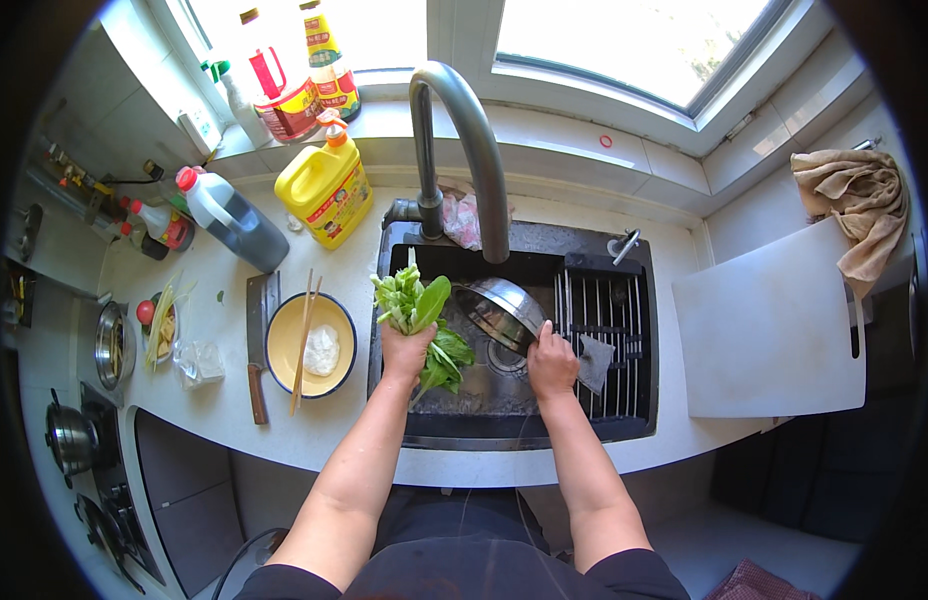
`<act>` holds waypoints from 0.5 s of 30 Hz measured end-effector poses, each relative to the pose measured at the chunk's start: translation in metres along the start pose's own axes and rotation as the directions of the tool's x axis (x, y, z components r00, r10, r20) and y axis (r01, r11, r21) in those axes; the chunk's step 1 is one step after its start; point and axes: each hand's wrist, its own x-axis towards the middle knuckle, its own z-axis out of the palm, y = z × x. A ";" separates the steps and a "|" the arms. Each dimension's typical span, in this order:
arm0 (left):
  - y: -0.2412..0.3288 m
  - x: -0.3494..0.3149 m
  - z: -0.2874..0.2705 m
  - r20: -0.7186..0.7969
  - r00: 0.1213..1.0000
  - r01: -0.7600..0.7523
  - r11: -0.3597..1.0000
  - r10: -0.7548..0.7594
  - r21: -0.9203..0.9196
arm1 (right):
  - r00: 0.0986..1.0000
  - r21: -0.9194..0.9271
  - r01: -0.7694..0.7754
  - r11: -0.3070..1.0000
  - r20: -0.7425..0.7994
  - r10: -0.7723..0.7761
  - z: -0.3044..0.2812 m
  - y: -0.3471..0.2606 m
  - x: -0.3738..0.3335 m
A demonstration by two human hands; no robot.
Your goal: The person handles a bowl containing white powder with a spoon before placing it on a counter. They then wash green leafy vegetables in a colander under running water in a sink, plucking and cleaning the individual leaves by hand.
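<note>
My left hand (406,352) is wrapped round a bunch of leafy greens (431,305) over the left side of the dark sink (524,436). The pale cut stems point up and away, and leaves hang down beside the hand. My right hand (553,362) grips the rim of a shiny metal bowl (501,311), which is tilted on its side over the sink basin. The bowl's inside is mostly turned from sight. Behind both hands the tall grey faucet (466,110) arches over the sink, and no running water can be made out.
Left of the sink are an enamel bowl (284,375) with a white lump and chopsticks (306,340), a cleaver (257,390), a yellow jug (329,195) and a dark-filled bottle (239,225). A drying rack (609,385) with a grey cloth (595,362) spans the sink's right. A white cutting board (774,330) stands farther right.
</note>
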 end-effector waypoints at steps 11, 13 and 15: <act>-0.004 0.000 -0.004 -0.054 0.998 0.020 0.999 -0.017 0.047 | 0.988 0.083 -0.125 0.989 0.097 0.116 0.009 0.002 0.006; -0.006 0.000 -0.005 -0.058 0.998 0.035 0.998 -0.032 0.050 | 0.937 0.146 -0.288 0.947 0.248 0.246 0.025 -0.002 0.001; -0.010 0.001 -0.007 -0.078 0.996 0.037 0.997 -0.032 0.066 | 0.724 0.141 -0.565 0.813 0.556 0.408 0.042 -0.008 -0.002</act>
